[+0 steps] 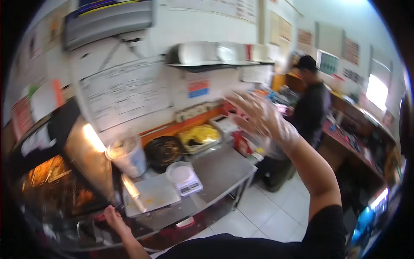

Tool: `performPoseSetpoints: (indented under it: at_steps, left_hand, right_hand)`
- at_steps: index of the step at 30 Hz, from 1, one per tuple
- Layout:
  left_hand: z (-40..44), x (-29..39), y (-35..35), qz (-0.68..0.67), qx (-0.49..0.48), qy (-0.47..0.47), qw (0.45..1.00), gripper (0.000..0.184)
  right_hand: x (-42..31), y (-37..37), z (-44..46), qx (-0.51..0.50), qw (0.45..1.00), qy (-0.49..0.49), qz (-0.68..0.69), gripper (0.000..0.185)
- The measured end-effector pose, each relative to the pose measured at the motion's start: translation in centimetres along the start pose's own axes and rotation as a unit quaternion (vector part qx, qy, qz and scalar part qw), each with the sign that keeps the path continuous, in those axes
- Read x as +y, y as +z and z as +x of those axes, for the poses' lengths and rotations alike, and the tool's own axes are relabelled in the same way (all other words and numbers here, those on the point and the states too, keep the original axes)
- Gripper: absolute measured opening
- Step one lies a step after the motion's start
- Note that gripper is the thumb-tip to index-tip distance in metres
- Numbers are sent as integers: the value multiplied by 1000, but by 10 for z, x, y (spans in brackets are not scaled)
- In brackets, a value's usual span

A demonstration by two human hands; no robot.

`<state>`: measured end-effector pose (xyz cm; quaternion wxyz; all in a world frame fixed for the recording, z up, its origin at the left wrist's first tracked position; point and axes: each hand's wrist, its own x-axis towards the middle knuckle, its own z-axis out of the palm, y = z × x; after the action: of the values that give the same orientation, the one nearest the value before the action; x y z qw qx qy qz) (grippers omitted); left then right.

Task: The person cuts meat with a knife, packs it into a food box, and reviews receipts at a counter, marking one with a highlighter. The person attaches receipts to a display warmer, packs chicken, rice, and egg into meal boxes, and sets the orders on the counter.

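Observation:
My right hand (265, 118), in a clear plastic glove, is raised at the right of the counter with its fingers stretched out and nothing in it. Low at the left, my bare left hand (114, 219) is beside the heated display case (88, 168), holding nothing that I can see; its fingers are slightly blurred and look loosely apart. Close to it lies a white cutting board (157, 198) with a knife (134, 196) along its left side. A digital scale (192, 186) with a round bowl (180, 172) on it stands at the board's right.
Behind the board are a large plastic tub (128, 155), a dark pan (164, 152) and a tray of yellow food (199, 137). A person in dark clothes (308, 101) stands at the far right. A shelf (220, 64) juts from the wall above the steel counter (222, 168).

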<state>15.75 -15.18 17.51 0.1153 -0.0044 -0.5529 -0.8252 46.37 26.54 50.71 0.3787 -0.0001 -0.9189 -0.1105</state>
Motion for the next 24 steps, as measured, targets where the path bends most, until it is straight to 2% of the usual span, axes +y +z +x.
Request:
performPoseSetpoints:
  at_steps: [1,2,3,5,9,11,12,13,15,17,18,19,21,22,23,24]
  left_hand:
    - [-6,1,17,40,-35,9,999,21]
    - [-15,12,47,27,-107,55,992,22]
    - [-19,15,75,53,-130,119,983,28]
    - [-30,29,123,127,-170,252,944,37]
    - [-51,24,195,112,-184,266,939,41]
    - [-49,5,228,124,-211,302,921,49]
    - [-51,1,245,135,-232,263,927,49]
    - [-47,-3,268,132,-216,269,929,49]
    - [-43,-10,312,152,-243,329,900,45]
    - [-57,7,379,150,-251,346,892,42]
    - [-56,10,409,127,-300,362,873,41]
    - [-56,16,437,106,-351,376,851,41]
    - [-78,50,498,110,-395,478,777,38]
    - [-89,65,523,102,-415,509,747,38]
    - [-98,78,544,92,-434,539,716,38]
    - [-104,87,562,102,-426,540,719,38]
  right_hand:
    - [31,7,-16,13,998,50,24,44]
    - [70,20,-30,37,997,59,-23,47]
    - [112,38,-43,64,994,60,-65,49]
    - [197,80,-62,63,975,193,-90,58]
    - [302,109,-77,80,959,252,-102,55]
    - [348,114,-70,116,964,214,-109,52]
    - [366,118,-61,136,961,203,-133,47]
    - [378,121,-45,145,957,217,-129,44]
    - [353,104,6,141,981,123,-44,45]
    - [346,116,59,149,983,-89,-66,46]
    - [337,124,83,163,974,-148,-49,48]
    - [324,128,103,133,980,-145,-23,50]
    - [340,160,143,74,980,-175,64,54]
    - [342,167,159,76,978,-181,76,54]
    - [342,169,174,1,985,-129,111,58]
    - [347,171,186,-75,984,-79,143,62]
